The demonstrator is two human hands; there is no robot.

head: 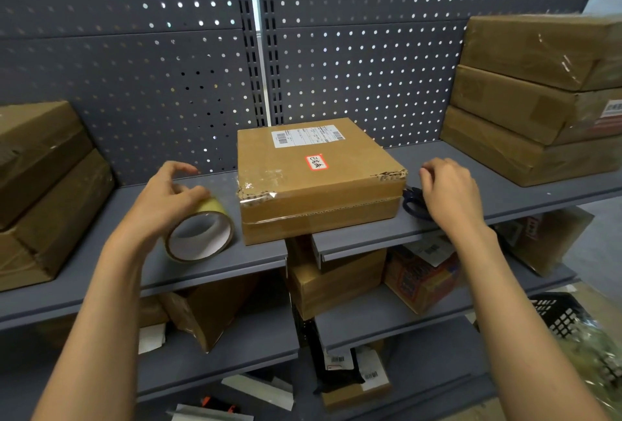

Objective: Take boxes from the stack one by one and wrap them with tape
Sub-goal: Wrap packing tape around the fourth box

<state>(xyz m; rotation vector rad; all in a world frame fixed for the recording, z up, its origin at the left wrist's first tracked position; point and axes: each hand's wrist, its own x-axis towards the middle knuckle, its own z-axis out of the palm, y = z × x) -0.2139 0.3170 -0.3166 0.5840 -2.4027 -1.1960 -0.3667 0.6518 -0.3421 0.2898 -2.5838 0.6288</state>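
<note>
A flat cardboard box [316, 181] with a white shipping label and a red-bordered sticker lies in the middle of the grey shelf [498, 185], clear tape over its front corners. To its left a roll of tape [202, 235] stands on edge. My left hand [161, 201] rests on top of the roll, thumb on the tape and fingers lifted and loosely curved. Blue-handled scissors [414, 201] lie against the box's right side. Just above them hovers my right hand [449, 191], fingers loosely curled and holding nothing. Three boxes are stacked [538, 100] at the right.
Two taped boxes [43, 185] are piled at the left end of the shelf. A grey pegboard wall [336, 50] backs the shelf. Lower shelves hold several boxes and parcels [336, 279]. A black plastic basket [562, 316] sits low on the right.
</note>
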